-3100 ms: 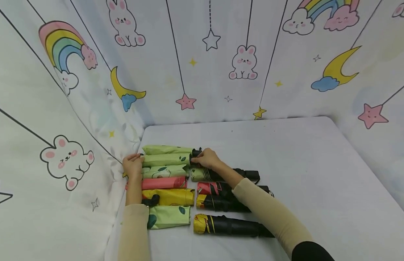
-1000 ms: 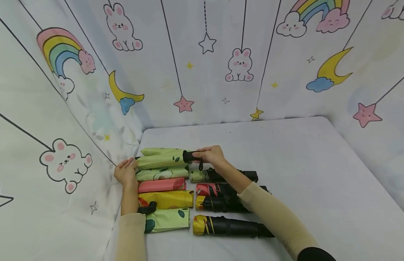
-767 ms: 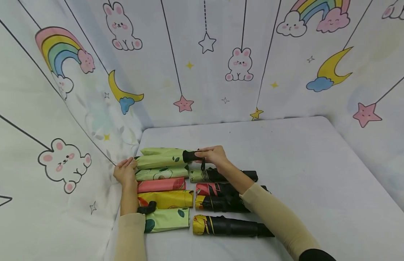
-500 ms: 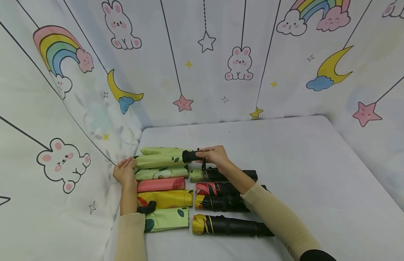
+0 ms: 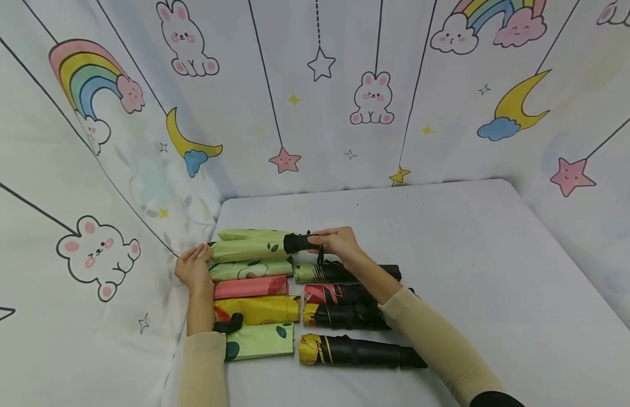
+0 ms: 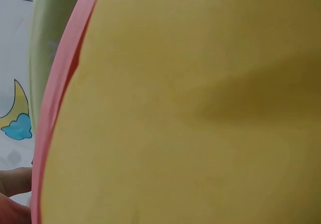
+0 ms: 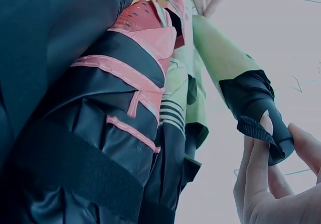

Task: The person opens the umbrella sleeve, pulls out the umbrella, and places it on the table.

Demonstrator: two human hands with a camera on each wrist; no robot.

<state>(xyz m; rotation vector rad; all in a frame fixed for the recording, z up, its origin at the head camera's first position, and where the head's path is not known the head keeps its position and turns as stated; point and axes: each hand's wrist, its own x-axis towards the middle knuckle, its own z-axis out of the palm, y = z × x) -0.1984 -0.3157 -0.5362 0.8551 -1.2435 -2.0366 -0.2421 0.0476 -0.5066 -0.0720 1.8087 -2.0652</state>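
In the head view my right hand (image 5: 339, 243) pinches the black handle end (image 7: 273, 133) of a folded umbrella in a light green, leaf-printed sleeve (image 5: 246, 251); in the right wrist view the thumb and fingers lie on opposite sides of that end, with a strap loop (image 7: 256, 129) by the fingers. My left hand (image 5: 194, 268) pinches the same sleeve's far left end. Another green umbrella (image 5: 243, 233) lies just behind. In front lies an avocado-printed green sleeve (image 5: 274, 268). Yellow fabric (image 6: 175, 133) with a red edge fills most of the left wrist view.
A red sleeve (image 5: 251, 287), a yellow sleeve (image 5: 274, 309) and a green sleeve (image 5: 264, 341) lie nearer on the white table (image 5: 472, 260). To their right lie black-bodied folded umbrellas with green (image 5: 307, 273), red (image 5: 317, 293) and yellow (image 5: 309, 349) ends. Printed cloth stands behind and left.
Compared with 3.1 s ago, my right hand has moved right, and more of the black handle shows outside the green sleeve. My left hand has shifted slightly left. Over the last second both hands barely move.
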